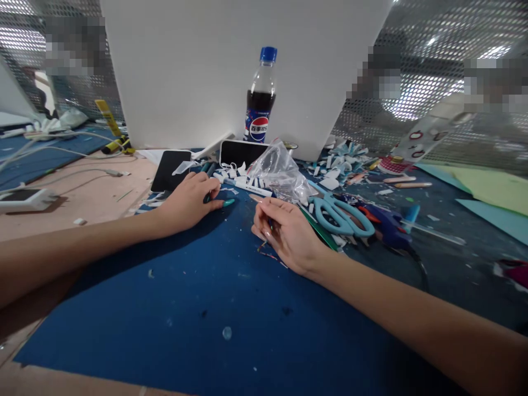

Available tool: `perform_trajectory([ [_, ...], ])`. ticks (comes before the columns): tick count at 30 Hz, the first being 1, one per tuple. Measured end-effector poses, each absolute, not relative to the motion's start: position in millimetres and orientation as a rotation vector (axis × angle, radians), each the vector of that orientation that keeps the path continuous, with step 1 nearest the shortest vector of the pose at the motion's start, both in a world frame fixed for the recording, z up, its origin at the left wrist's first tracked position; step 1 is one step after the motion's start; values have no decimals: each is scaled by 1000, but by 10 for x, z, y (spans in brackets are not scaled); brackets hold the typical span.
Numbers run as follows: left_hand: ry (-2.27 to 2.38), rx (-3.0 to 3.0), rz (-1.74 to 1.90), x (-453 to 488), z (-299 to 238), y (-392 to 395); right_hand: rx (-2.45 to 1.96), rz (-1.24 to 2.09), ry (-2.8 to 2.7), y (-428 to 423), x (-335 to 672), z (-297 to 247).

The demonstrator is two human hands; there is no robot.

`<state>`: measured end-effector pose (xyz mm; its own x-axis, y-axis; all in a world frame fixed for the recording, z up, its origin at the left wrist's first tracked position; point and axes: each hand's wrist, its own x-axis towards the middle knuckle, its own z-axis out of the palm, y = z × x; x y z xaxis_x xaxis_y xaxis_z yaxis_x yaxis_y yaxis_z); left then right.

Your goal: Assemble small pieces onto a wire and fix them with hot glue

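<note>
My left hand (pixel 190 199) rests at the far edge of the blue mat (pixel 198 330), fingers curled and thumb stretched forward with a teal nail. A dark bit shows under its fingers, too small to name. My right hand (pixel 286 234) is loosely closed above the mat, fingertips together; whatever lies between them, if anything, is too small to make out. Between and beyond the hands lie a white marker (pixel 259 190) and a clear plastic bag (pixel 284 170). Light-blue scissors (pixel 340 217) lie just right of my right hand, beside a green strip (pixel 322 230).
A cola bottle (pixel 260 107) stands before a white board (pixel 181 71). Phones (pixel 171 170) lie behind my left hand. To the right are a blue glue gun (pixel 385 223), paper scraps (pixel 344 157) and coloured paper (pixel 495 184). Cables and a white charger (pixel 28 201) sit left. People are behind the mesh.
</note>
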<state>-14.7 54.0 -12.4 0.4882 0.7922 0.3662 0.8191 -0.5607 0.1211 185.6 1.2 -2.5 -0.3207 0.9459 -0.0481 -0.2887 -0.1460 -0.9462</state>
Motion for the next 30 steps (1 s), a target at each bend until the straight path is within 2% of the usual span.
perform_trajectory([
  [5, -1585, -2648, -667, -146, -93, 556, -827, 1654, -1117, 22, 1859, -47],
  [9, -1492, -2660, -714, -135, -83, 545, -842, 1657, -1114, 19, 1855, -35],
  [17, -1176, -2763, -443, -121, -118, 609, -865, 1653, -1128, 19, 1841, -23],
  [22, -807, -2774, -76, -105, -42, 637, -849, 1642, -1120, 15, 1834, -27],
  [30, -707, -2815, 12, -90, 13, 652, -880, 1645, -1144, 2, 1836, -10],
])
